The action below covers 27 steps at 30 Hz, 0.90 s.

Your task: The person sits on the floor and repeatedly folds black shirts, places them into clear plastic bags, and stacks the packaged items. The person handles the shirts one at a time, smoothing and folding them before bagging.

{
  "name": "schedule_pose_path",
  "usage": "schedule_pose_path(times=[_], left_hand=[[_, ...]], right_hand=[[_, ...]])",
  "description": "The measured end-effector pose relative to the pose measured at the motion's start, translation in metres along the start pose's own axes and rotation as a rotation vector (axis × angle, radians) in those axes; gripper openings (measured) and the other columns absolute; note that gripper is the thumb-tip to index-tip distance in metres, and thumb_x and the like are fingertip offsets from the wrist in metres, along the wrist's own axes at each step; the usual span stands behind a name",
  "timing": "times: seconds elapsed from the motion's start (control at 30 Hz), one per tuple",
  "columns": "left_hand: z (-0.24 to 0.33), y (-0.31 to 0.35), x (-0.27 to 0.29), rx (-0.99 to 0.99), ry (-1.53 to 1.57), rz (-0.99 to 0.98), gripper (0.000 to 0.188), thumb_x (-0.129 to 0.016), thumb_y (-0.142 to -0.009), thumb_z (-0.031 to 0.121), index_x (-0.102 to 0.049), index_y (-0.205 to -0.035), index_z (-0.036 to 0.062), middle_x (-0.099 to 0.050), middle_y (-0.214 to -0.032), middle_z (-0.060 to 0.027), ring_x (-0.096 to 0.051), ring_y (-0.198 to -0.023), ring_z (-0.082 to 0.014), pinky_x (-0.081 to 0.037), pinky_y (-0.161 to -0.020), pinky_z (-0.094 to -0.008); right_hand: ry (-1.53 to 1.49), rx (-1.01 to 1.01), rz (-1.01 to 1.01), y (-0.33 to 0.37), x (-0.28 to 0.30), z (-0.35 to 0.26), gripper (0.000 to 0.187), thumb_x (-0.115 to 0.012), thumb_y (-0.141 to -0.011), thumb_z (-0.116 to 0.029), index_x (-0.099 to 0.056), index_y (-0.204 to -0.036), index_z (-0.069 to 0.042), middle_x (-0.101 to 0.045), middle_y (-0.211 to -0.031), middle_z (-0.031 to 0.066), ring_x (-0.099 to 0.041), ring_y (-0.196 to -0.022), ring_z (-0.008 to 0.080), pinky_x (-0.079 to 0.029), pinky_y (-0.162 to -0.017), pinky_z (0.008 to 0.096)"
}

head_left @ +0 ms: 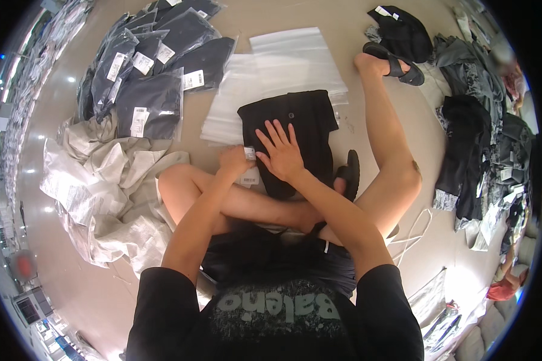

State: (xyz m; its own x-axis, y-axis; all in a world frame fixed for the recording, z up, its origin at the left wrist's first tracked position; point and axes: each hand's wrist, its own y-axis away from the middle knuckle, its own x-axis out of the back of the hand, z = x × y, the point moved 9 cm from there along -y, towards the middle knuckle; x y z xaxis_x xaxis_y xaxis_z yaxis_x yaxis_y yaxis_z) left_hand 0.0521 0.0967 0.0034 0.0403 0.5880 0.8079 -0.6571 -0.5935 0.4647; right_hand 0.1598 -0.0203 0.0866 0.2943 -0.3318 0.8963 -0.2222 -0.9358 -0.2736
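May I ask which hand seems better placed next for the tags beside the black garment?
Probably the left hand: it is touching the upper tag, while the right hand is spread on the black garment.

Floor: smooth, beige, reflecting bright light toward the lower right. On the left I observe a crumpled pale woven sheet. A looped white cord lies on the right. Far right, I note a person in red, partly visible; lower left, a boxy unit, details unclear.
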Motion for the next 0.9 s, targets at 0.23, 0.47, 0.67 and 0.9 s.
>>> schedule_pose_path(times=[0.23,0.47,0.67,0.9], left_hand=[[-0.051,-0.008,0.052,0.019,0.470,-0.139,0.034,-0.080,-0.090,0.021,-0.070,-0.115,0.0004,-0.075,-0.097,-0.0135,-0.074,-0.087,-0.0255,-0.059,-0.076,-0.0393],[0.001,0.004,0.019,0.204,1.468,-0.247,0.035,-0.067,-0.107,0.029,-0.063,-0.131,0.0039,-0.073,-0.110,-0.0051,-0.072,-0.098,-0.0178,-0.061,-0.086,-0.0389],[0.021,-0.025,-0.019,0.203,0.580,0.307,0.056,-0.073,-0.099,0.038,-0.060,-0.130,-0.0054,-0.073,-0.116,-0.0172,-0.072,-0.102,-0.0364,-0.058,-0.091,-0.0458],[0.040,0.002,-0.011,0.336,0.713,0.379,0.082,-0.090,-0.078,0.043,-0.055,-0.134,-0.0057,-0.060,-0.130,-0.0292,-0.061,-0.123,-0.0408,-0.049,-0.103,-0.0486]], right_hand=[[0.093,-0.084,-0.007,0.000,-0.014,0.012,0.065,-0.060,-0.102,-0.050,-0.048,-0.159,-0.022,-0.036,-0.170,0.0131,-0.024,-0.160,0.0344,-0.012,-0.128,0.0643],[-0.168,-0.077,0.313,-0.018,0.043,0.049,0.048,-0.068,-0.091,-0.013,-0.063,-0.139,-0.009,-0.054,-0.149,0.0192,-0.052,-0.138,0.0400,-0.041,-0.115,0.0530],[-0.189,-0.994,0.103,0.032,0.042,0.194,0.118,-0.087,-0.076,-0.061,-0.032,-0.162,0.000,-0.040,-0.158,0.0321,-0.045,-0.144,0.0483,-0.042,-0.118,0.0539],[-0.307,-0.963,-0.043,0.041,0.023,0.207,0.116,-0.091,-0.072,-0.059,-0.042,-0.154,0.006,-0.061,-0.143,0.0286,-0.062,-0.130,0.0408,-0.051,-0.109,0.0465]])
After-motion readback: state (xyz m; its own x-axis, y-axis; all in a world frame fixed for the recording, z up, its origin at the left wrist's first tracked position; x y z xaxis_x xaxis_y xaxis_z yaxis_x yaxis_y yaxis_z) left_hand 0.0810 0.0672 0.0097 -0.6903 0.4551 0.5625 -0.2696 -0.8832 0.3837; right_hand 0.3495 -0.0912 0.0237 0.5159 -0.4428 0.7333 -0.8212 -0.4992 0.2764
